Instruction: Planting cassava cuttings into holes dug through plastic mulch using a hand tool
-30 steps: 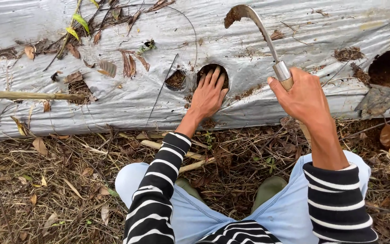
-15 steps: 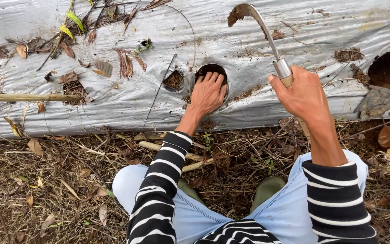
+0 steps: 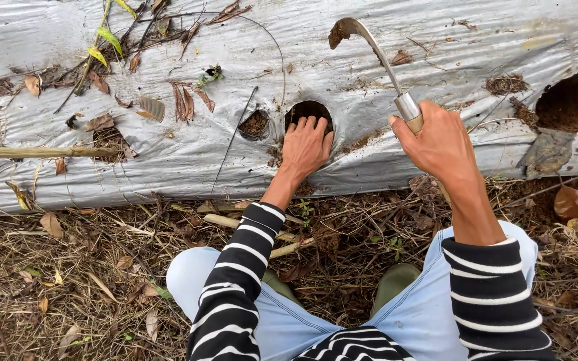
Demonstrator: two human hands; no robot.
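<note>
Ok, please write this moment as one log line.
left hand: fingers in planting hole | right hand: grips curved hand tool, blade raised | plastic mulch sheet: covers bed

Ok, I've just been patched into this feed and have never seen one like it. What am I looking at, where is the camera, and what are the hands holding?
There is no machine here: a person works with two bare hands, and the single camera sits on their head, looking down. That is why you see striped sleeves and light blue trousers at the bottom.

Across the top runs a raised bed covered with silver plastic sheet, strewn with dry leaves and with round planting holes cut in it. Below it lies ground covered in dry grass and twigs.

The left hand rests at the edge of the middle hole, fingers reaching into it. The right hand grips the handle of a curved metal tool, blade raised, soil stuck to its tip. A larger hole shows at the right.
</note>
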